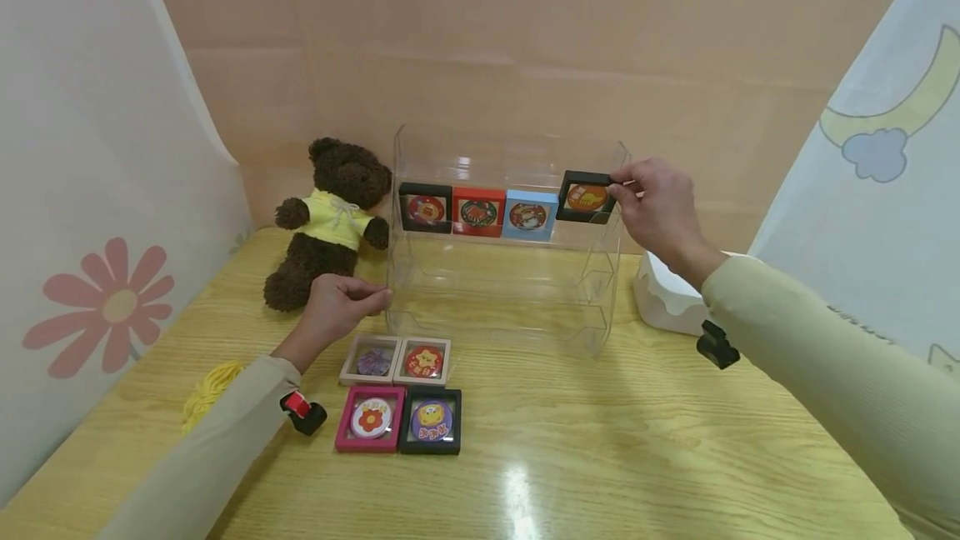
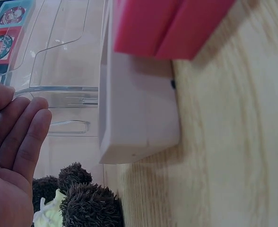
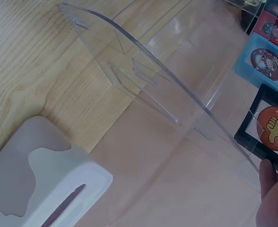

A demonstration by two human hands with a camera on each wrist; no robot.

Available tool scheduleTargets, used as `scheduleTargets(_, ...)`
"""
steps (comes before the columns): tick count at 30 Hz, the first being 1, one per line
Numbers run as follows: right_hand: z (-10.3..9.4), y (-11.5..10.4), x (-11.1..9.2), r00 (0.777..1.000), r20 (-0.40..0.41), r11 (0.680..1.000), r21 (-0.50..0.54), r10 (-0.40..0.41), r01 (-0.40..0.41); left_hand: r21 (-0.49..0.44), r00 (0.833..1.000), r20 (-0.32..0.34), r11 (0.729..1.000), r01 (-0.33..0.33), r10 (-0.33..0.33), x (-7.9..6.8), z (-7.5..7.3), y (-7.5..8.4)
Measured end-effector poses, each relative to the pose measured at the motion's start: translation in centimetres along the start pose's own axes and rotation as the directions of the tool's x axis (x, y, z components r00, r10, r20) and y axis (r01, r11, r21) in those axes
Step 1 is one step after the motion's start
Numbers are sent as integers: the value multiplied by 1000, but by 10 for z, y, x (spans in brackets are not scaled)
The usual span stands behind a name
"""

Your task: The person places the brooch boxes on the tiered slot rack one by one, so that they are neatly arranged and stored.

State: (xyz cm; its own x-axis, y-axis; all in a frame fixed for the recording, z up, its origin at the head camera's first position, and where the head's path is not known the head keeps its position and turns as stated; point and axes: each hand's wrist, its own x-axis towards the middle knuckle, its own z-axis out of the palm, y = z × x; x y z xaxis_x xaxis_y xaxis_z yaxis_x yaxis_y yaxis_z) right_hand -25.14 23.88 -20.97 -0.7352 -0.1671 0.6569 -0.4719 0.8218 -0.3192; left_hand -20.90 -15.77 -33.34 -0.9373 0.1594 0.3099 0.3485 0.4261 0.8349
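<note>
My right hand (image 1: pixel 662 205) pinches the right edge of a black-framed badge case (image 1: pixel 586 198) with an orange thumbs-up badge. The case tilts slightly at the right end of the clear display rack's (image 1: pixel 502 261) upper tier. Left of it on that tier stand a light-blue case (image 1: pixel 530 216), a red case (image 1: pixel 478 213) and another black case (image 1: pixel 426 208). Down at the rack's left side panel, my left hand (image 1: pixel 333 307) pinches the edge between thumb and fingers. In the right wrist view, fingertips (image 3: pixel 267 175) touch the black frame's lower corner.
Two pale-framed cases (image 1: pixel 395 360), a magenta case (image 1: pixel 371 419) and a black case (image 1: pixel 431 421) lie on the table before the rack. A brown teddy bear (image 1: pixel 330 227) sits at left, near yellow yarn (image 1: pixel 210 390). A white tissue box (image 1: pixel 667 298) stands at right.
</note>
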Motion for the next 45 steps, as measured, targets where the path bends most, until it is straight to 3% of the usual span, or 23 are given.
scheduleTargets(6,1,-1,1,999,23,994,-108,-27,30,-28,1000,-5,1000,5,-5,8,2,-25)
scheduleTargets(11,0,-5,2,996,84,986,-166,-6,20,-36,1000,-9,999,-13,13,10,1,-33)
scheduleTargets(17,2,-10,3,987,158,981,-196,23,9,-28,1000,-9,1000,-1,0,9,1,-33)
scheduleTargets(34,2,-13,5,963,266,973,-231,49,14,-5,1000,-9,1000,9,-9,10,0,-32)
scheduleTargets(42,3,-16,5,943,307,974,-216,129,-64,-10,1000,-5,1000,30,-30,9,0,-24)
scheduleTargets(45,3,-15,4,942,308,975,-211,131,-67,-15,999,-5,999,40,-41,10,1,-28)
